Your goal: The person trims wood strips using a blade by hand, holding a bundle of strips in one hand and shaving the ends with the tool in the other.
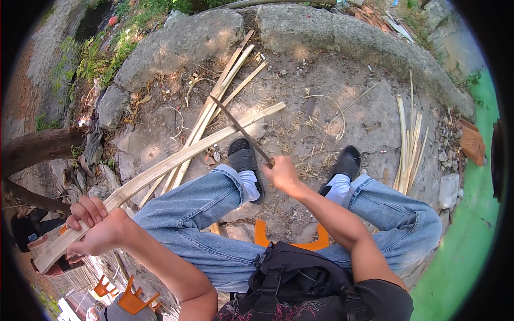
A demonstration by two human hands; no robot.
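Black bag (289, 270) sits closest, over a dark shirt (385, 299) with pink marks (292, 308). Messy ground (316, 120) runs from the shoes (243, 159) to a stone edge (300, 29). The left grip (100, 232) wraps around the near end of a long wood strip (176, 159), slanting away to the right past the left leg (195, 200). The right grip (282, 175) squeezes a knife (247, 136), its blade across the strip.

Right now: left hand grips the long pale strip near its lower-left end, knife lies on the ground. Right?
Not the knife: the right hand holds it, as the head view shows. The left hand does grip the long pale strip near its lower-left end.
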